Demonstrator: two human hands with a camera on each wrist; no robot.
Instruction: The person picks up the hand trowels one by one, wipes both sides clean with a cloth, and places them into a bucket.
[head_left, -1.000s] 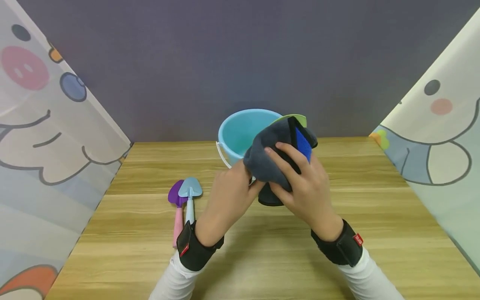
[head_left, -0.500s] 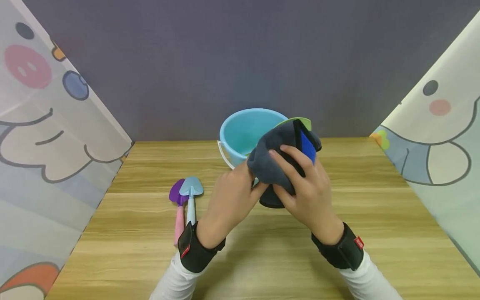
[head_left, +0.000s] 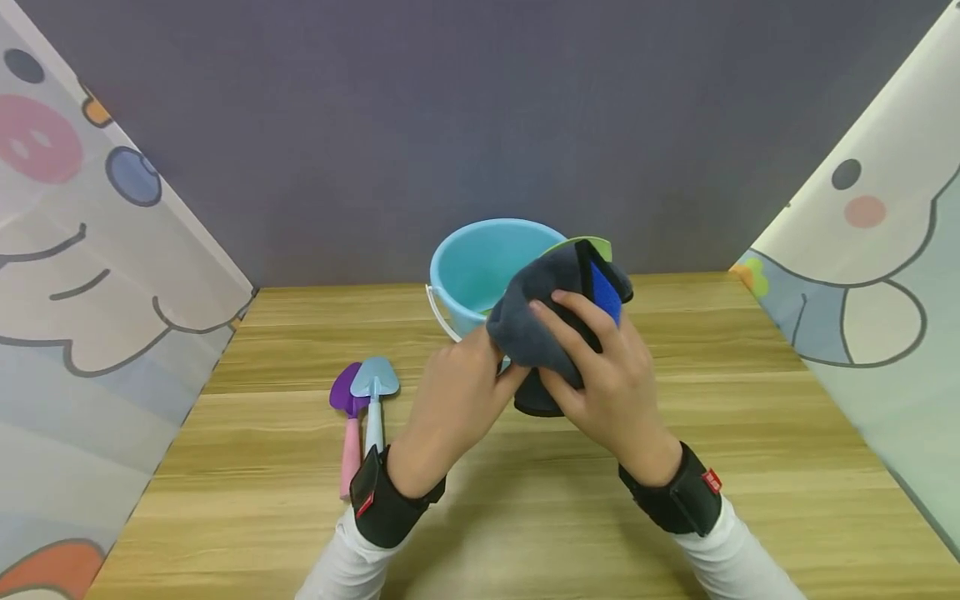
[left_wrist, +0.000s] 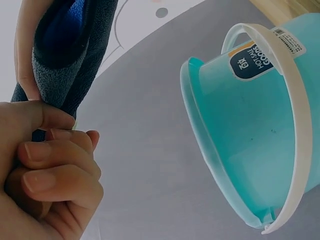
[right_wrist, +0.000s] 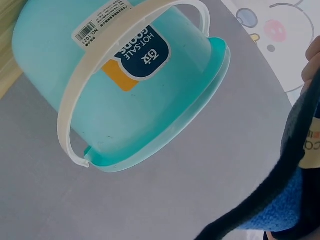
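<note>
In the head view, both hands meet in front of a light blue bucket [head_left: 472, 267]. My right hand [head_left: 600, 367] holds a dark grey cloth [head_left: 536, 329] with a blue patch, its fingers spread over the bundle. A green tip [head_left: 588, 244] pokes out of the cloth's top; what it belongs to is hidden. My left hand [head_left: 461, 396] grips the bundle's lower end from the left. The left wrist view shows that left hand [left_wrist: 47, 175] curled tight just under the cloth [left_wrist: 65, 55]. The cloth [right_wrist: 280, 200] edges the right wrist view.
The bucket [left_wrist: 240, 135] has a white handle and a label, also seen in the right wrist view as bucket [right_wrist: 125, 90]. Two toy shovels lie side by side on the wooden table [head_left: 750, 417]: a purple-and-pink shovel [head_left: 348, 425] and a pale blue shovel [head_left: 375, 392]. Cartoon-printed screens flank both sides.
Hands and cloth keep almost the same pose. The bundle shifts only slightly, and the head view drifts a little.
</note>
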